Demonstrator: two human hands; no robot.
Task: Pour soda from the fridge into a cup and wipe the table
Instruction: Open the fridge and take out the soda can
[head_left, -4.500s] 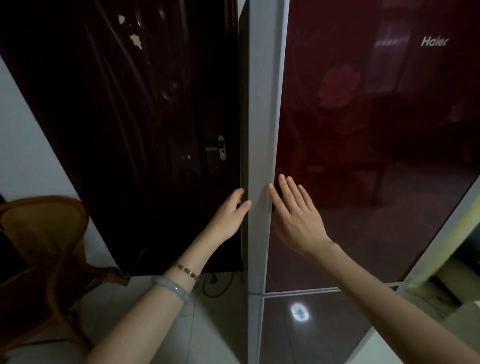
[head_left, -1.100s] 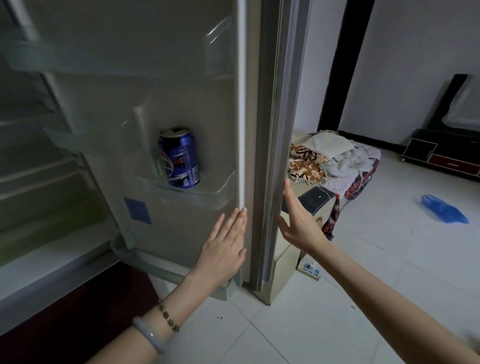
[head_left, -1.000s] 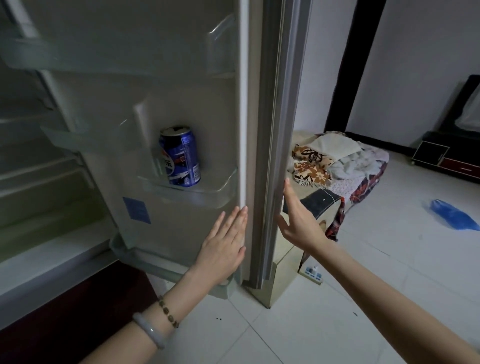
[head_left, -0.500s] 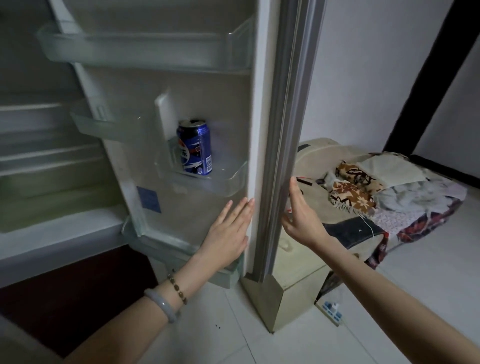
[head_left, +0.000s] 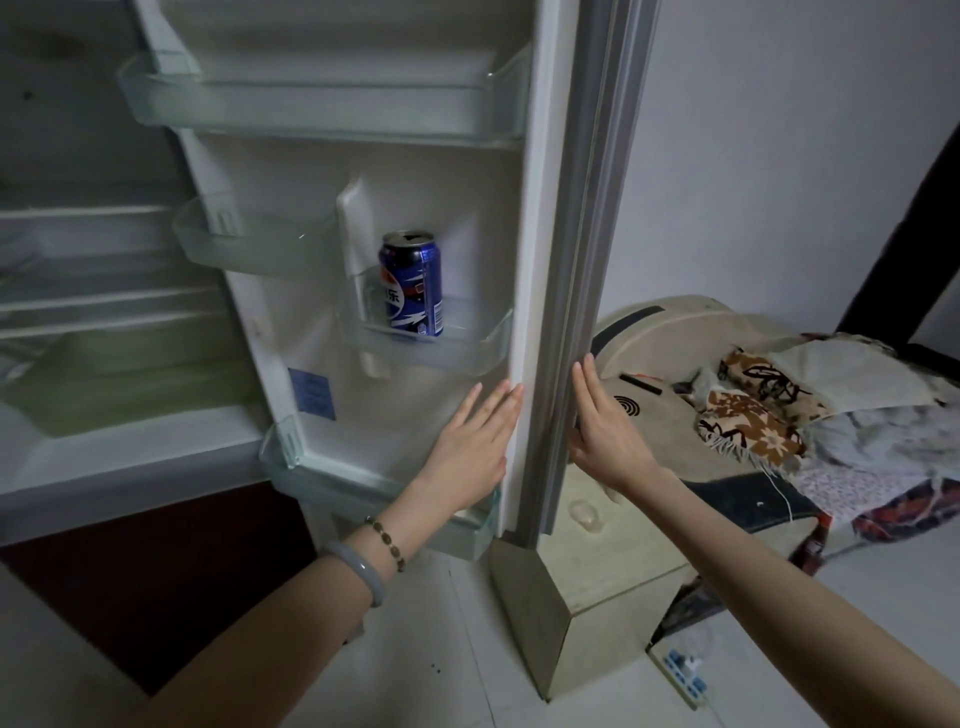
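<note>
since half a second ago the fridge door (head_left: 415, 171) has swung wider and the view sits closer. left hand (head_left: 475, 449) lies flat, fingers together, on its inner face; right hand (head_left: 605, 439), fingers straight, touches the outer edge. soda can (head_left: 412, 285) stands upright in the door bin at 11 o'clock from the left hand.

blue soda can (head_left: 412, 285), upright, fridge door shelf (head_left: 467, 345)

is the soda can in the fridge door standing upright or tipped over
Upright. The blue soda can stands on its base in the door shelf, silver top facing up; neither hand touches it.
</note>
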